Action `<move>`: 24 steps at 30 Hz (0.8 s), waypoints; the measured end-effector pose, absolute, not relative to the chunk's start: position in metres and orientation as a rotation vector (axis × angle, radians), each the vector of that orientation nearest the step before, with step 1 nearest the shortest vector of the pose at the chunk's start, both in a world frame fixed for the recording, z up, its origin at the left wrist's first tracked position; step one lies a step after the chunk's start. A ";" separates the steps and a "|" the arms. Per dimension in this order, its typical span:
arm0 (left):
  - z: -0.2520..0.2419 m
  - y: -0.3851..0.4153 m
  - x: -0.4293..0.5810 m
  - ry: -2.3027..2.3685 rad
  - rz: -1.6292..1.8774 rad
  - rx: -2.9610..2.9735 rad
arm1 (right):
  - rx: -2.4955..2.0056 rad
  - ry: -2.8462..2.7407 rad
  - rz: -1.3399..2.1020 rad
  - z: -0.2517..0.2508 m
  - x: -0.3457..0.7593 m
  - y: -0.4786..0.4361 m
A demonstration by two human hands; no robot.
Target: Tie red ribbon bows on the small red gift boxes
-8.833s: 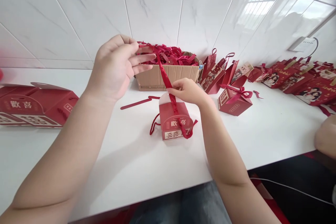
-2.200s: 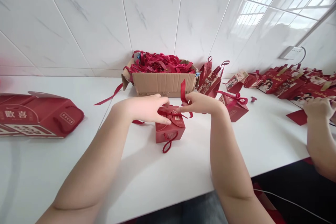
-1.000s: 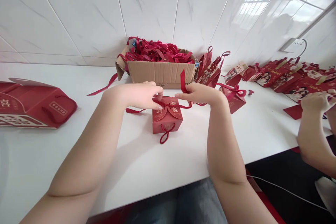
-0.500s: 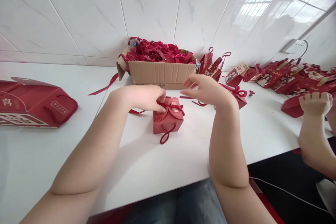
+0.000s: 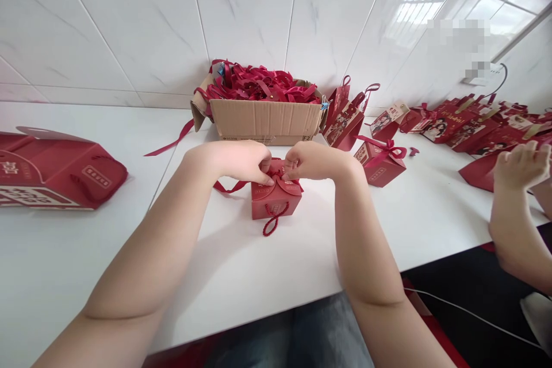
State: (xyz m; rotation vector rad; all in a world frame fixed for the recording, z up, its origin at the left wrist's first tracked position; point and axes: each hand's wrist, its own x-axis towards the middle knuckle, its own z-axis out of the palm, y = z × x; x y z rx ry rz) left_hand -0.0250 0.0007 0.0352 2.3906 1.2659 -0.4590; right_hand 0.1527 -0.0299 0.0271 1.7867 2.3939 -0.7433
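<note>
A small red gift box (image 5: 276,202) stands upright on the white table, its twisted cord handle hanging over the near face. On its lid, a red ribbon (image 5: 233,187) is gathered, one tail trailing left onto the table. My left hand (image 5: 254,162) pinches the ribbon at the left of the lid, thumb and fingertips together. From the right, my right hand (image 5: 304,161) closes on the ribbon at the middle of the lid. The fingers partly cover the knot, so its form is unclear.
A cardboard carton (image 5: 269,118) full of red ribbons stands against the tiled wall. A larger red box (image 5: 60,169) lies left. Right are a ribbon-tied red box (image 5: 382,167), several red gift bags (image 5: 457,123) and another person's hand (image 5: 520,167).
My right hand has moved left and down from the air onto the ribbon on the lid. My left hand stays at the box. The other person's fingers have uncurled.
</note>
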 end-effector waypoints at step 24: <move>0.034 0.005 -0.021 1.275 -0.522 2.389 | 1.602 2.791 -0.794 0.022 0.162 -0.025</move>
